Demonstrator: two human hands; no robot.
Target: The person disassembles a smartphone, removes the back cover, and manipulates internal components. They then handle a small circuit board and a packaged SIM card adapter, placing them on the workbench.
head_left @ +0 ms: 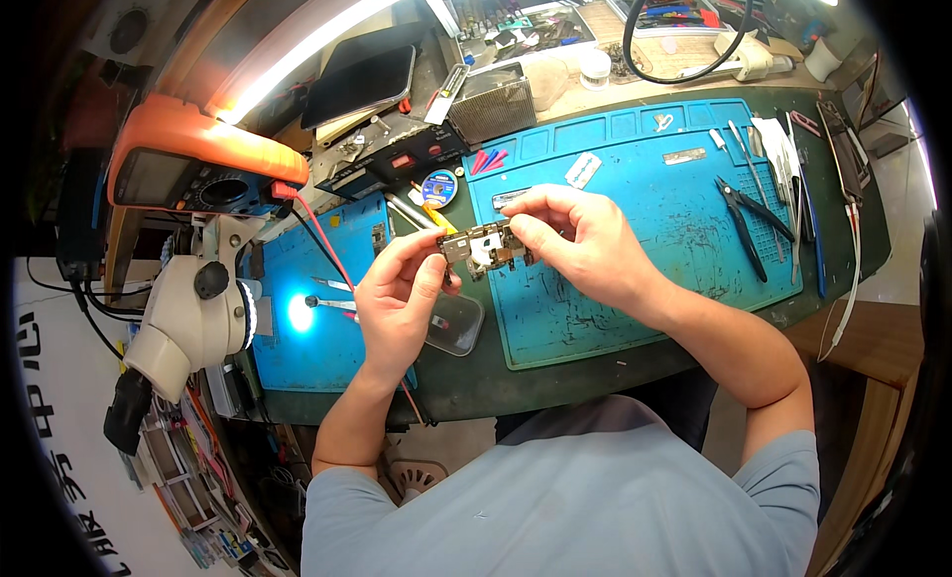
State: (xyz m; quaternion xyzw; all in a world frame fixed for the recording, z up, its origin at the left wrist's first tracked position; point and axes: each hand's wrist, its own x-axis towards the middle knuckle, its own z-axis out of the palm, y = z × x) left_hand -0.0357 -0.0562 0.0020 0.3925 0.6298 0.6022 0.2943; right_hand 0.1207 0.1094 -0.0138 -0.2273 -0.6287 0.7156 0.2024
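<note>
Between my two hands is a small phone circuit board (483, 248), dark and metallic with a pale patch in its middle, raised above the bench. My left hand (399, 294) pinches its left end between thumb and fingers. At the opposite end my right hand (580, 242) grips it the same way, with fingertips along its upper edge. Under the board lies a clear plastic case (458, 326), partly covered by my left hand. A blue-labelled solder spool (438, 188) stands just beyond the hands.
A blue silicone mat (635, 289) spreads to the right, with black cutters (746, 220) and tweezers on it. On the left are a microscope (198, 304), an orange multimeter (208, 161) with a red lead, and a bright lamp spot (300, 312). A black-framed tablet (362, 86) rests behind.
</note>
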